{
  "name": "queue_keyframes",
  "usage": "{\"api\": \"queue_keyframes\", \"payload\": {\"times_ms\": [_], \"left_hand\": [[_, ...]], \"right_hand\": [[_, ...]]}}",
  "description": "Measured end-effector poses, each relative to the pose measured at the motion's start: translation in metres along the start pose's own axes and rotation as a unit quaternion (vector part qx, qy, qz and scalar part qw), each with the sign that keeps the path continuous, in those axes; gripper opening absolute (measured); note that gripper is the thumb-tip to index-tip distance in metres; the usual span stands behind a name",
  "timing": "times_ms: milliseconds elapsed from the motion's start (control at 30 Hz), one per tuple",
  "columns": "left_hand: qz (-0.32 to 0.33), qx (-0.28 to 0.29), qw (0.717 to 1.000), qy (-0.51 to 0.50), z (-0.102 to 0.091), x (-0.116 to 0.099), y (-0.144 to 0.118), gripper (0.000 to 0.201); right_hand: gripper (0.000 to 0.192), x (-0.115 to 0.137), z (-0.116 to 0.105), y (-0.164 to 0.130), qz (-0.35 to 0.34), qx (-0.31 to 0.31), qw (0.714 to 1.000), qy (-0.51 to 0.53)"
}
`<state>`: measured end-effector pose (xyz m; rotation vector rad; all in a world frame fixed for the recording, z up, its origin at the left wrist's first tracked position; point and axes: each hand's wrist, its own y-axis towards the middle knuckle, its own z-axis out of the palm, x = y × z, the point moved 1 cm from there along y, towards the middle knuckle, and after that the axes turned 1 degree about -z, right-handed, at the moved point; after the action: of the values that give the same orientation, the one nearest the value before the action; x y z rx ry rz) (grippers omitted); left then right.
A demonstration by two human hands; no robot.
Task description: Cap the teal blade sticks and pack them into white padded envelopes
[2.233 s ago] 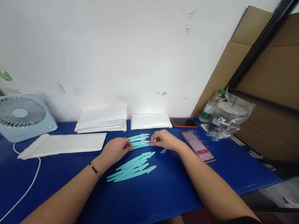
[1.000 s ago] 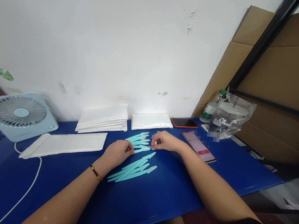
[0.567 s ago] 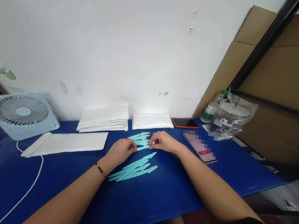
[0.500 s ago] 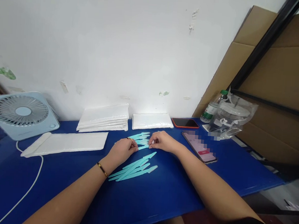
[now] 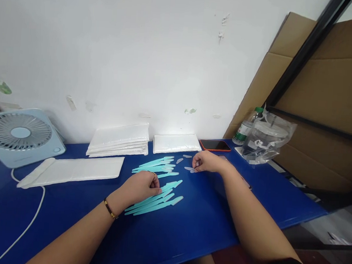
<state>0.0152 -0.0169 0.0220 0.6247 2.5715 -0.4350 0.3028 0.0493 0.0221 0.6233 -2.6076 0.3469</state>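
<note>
Teal sticks [image 5: 156, 199] in two piles [image 5: 157, 167]; three clear caps [image 5: 188, 168].

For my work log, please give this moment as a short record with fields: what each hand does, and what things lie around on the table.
Surface: blue table
Left hand: fingers curled, resting on the near pile of turquoise sticks
Right hand: fingertips pinching at small clear caps; whether one is gripped cannot be told
Far pile of turquoise sticks: between the hands, toward the wall
White packets: stacked by the wall
Fan: far left
Phone: behind the right hand
Bottle: right, beside a clear bag
</note>
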Motion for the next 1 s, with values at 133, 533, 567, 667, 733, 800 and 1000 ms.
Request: {"api": "queue_keyframes", "payload": {"times_ms": [133, 533, 567, 667, 733, 800, 1000], "left_hand": [[0.002, -0.031, 1.0, -0.006, -0.001, 0.002, 0.002, 0.025], [0.0, -0.098, 0.994, 0.05, -0.001, 0.011, 0.011, 0.014], [0.0, -0.097, 0.994, 0.052, -0.001, 0.011, 0.011, 0.014], [-0.001, -0.097, 0.994, 0.051, 0.0, 0.011, 0.012, 0.014], [0.002, -0.099, 0.994, 0.048, 0.0, 0.012, 0.012, 0.013], [0.007, -0.102, 0.994, 0.048, 0.0, 0.012, 0.012, 0.012], [0.01, -0.103, 0.993, 0.048, 0.0, 0.012, 0.012, 0.013]], "right_hand": [[0.015, 0.004, 0.005, 0.002, 0.005, 0.015, 1.0, 0.006], [0.026, 0.035, 0.022, 0.002, 0.004, 0.136, 0.966, 0.221], [0.028, 0.036, 0.025, 0.004, 0.015, 0.14, 0.961, 0.237], [0.029, 0.036, 0.028, 0.006, 0.047, 0.141, 0.949, 0.277], [0.029, 0.034, 0.026, 0.004, 0.053, 0.147, 0.945, 0.287], [0.03, 0.032, 0.023, 0.002, 0.046, 0.153, 0.95, 0.268], [0.021, 0.036, 0.023, 0.005, -0.031, 0.071, 0.989, 0.125]]}}
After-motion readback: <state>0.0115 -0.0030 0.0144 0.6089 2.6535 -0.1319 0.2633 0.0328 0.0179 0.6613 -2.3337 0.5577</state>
